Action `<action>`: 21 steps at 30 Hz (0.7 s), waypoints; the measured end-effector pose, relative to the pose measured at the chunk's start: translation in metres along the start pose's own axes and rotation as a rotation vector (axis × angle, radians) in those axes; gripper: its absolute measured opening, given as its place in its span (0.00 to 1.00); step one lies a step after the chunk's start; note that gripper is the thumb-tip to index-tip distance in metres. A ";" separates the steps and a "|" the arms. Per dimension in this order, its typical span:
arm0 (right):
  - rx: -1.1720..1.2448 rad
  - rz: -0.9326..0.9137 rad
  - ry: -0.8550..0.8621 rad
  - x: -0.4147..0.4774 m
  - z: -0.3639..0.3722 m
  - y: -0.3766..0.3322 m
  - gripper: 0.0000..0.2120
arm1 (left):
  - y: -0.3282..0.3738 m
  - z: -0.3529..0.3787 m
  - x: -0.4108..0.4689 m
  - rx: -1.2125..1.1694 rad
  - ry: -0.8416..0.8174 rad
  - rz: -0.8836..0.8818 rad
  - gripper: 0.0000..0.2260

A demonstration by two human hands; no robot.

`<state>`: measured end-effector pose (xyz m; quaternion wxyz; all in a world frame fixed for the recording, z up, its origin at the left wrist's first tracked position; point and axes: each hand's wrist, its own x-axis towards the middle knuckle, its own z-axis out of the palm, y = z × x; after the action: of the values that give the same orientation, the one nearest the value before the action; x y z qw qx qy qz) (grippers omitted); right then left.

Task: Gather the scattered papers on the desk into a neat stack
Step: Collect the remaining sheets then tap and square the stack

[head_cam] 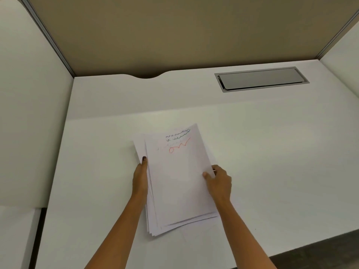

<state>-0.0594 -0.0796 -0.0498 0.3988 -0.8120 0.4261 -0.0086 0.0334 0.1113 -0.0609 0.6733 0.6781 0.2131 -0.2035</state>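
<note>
A pile of several white papers [176, 183] lies in the middle of the white desk [272, 152], its sheets slightly fanned at the left and bottom edges. The top sheet carries blue and red scribbles near its far end. My left hand [140, 177] grips the pile's left edge, thumb on top. On the opposite side, my right hand [218, 181] holds the right edge, thumb lying on the top sheet and fingers curled at the side.
A grey metal cable hatch [261, 79] is set into the desk at the back right. Beige and white partition panels [174, 32] wall the desk at the back and both sides. The desk's front edge runs along the lower right.
</note>
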 end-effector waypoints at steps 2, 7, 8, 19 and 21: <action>-0.094 -0.045 -0.022 0.001 0.003 -0.002 0.17 | -0.001 0.001 -0.003 0.060 0.013 0.050 0.23; -0.290 -0.016 0.095 0.018 -0.008 -0.007 0.15 | -0.007 0.000 -0.003 0.164 0.024 0.108 0.23; -0.290 0.023 0.156 0.021 -0.013 -0.006 0.14 | -0.006 0.001 -0.006 0.160 0.023 0.134 0.22; -0.302 0.182 0.079 0.018 -0.014 -0.006 0.26 | -0.004 -0.009 -0.016 0.051 0.004 0.239 0.24; -0.289 0.189 0.067 0.019 -0.014 -0.006 0.24 | -0.004 -0.011 -0.016 0.030 0.002 0.221 0.23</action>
<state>-0.0481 -0.0996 -0.0427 0.2624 -0.8164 0.5105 0.0633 0.0180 0.1223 -0.0553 0.6811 0.7078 0.1348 -0.1306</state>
